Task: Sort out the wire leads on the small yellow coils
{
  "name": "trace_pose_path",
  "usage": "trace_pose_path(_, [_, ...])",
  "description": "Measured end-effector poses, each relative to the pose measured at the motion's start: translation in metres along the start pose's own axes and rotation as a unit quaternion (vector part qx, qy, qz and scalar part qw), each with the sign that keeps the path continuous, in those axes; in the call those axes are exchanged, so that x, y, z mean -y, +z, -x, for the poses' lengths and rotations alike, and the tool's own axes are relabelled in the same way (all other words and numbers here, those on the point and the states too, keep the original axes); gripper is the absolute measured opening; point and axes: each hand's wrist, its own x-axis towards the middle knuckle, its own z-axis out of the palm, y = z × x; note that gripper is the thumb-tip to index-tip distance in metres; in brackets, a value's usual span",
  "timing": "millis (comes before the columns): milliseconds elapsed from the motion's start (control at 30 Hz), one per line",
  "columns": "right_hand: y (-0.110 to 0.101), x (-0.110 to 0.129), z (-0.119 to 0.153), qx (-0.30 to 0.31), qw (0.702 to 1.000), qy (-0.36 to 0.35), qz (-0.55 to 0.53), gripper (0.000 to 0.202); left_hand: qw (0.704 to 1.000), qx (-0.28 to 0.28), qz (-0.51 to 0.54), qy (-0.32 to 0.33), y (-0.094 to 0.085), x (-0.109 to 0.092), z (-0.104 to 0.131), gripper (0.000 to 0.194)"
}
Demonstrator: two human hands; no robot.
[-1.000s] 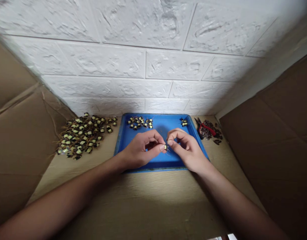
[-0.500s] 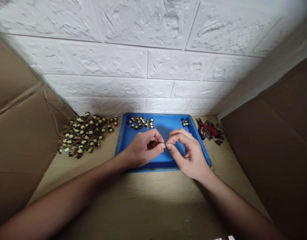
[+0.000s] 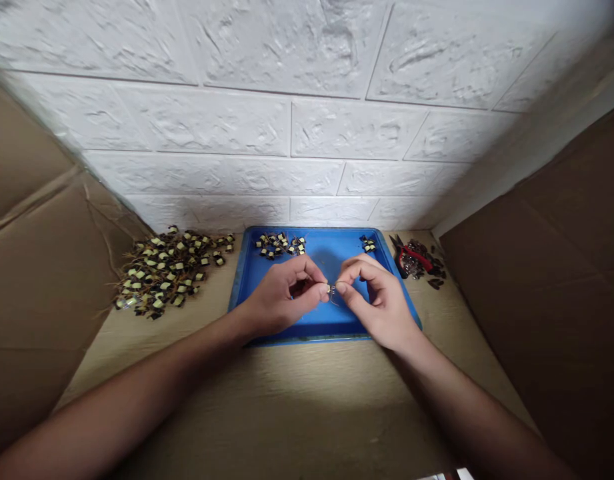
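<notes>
- White brick-patterned wall (image 3: 237, 123) behind your table (image 3: 297, 400), cardboard (image 3: 541, 267) both sides.
- Your left hand (image 3: 284, 300) pinches a coil (image 3: 330, 289) above the blue tray (image 3: 311, 330).
- Your right hand (image 3: 379, 303) has fingertips together beside it; their grip is unclear.

A left forearm (image 3: 151, 383) is being shown bare toward eight o'clock, and a right forearm (image 3: 464, 393) bare toward four o'clock, both being seen as slim, smooth and narrowing toward the hands. The left hand (image 3: 279, 300) and right hand (image 3: 379, 307) are being shown bare too, slender fingers (image 3: 309, 267) and rounded thumbs (image 3: 311, 302) being displayed.
</notes>
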Motion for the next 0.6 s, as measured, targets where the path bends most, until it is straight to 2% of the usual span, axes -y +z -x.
trace_pose_path(600, [0.0, -0.0052, -0.001, 0.031, 0.999, 0.031, -0.022, 0.013, 1.0, 0.01, 0.009, 0.006, 0.0006, -0.0027, 0.0024, 0.012])
